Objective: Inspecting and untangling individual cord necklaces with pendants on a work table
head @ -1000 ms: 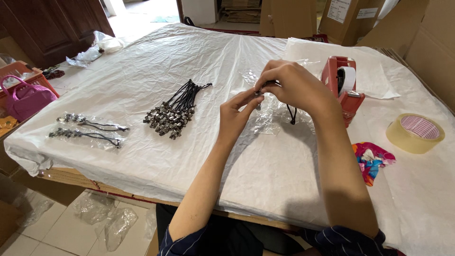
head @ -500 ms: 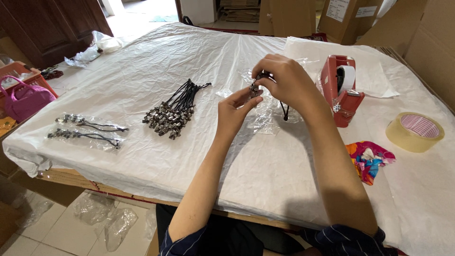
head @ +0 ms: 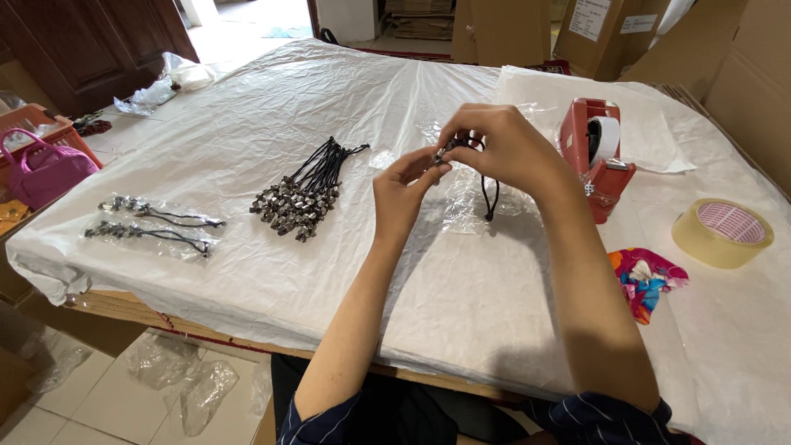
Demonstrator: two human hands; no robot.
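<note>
I see two bagged charms (head: 152, 224) lying finished at the tabletop (head: 247, 272) edge. My left hand (head: 404, 185) and right hand (head: 503, 148) pinch one charm (head: 449, 151) mid-table; a pile (head: 305, 194) waits unbagged.

Your two bare forearms reach forward and converge. Your left hand (head: 404, 183) is raised, thumb and forefinger pinched together at the tips. Your right hand (head: 503, 147) curls over from the right, fingers bent, fingertips meeting the left's.
</note>
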